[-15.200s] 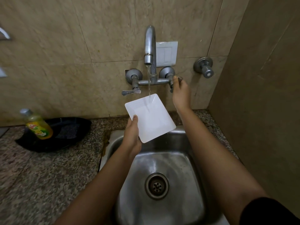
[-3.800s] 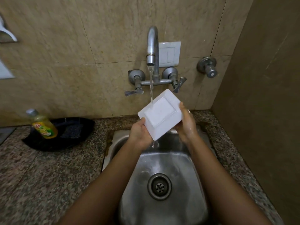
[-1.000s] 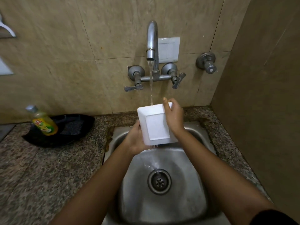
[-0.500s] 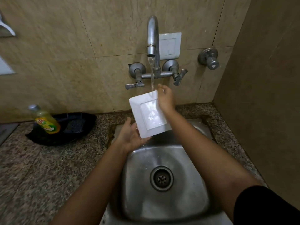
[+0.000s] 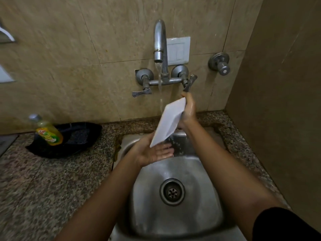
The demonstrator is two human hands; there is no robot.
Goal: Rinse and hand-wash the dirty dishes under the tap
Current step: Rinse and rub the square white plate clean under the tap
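Two hands steady the white square plate, tilted under the tap above the sink, right hand seemingly gripping its top edge, left hand spread beneath; keep it sloped for runoff.

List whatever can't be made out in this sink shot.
Head view only:
- Grip of the right hand: its fingers are hidden behind the white plate.
- Plate's far face: turned away, so cleanliness is unknowable.
- Label on the yellow bottle: blurred and too small to read.
- The wall fixture: cut off by the left edge.
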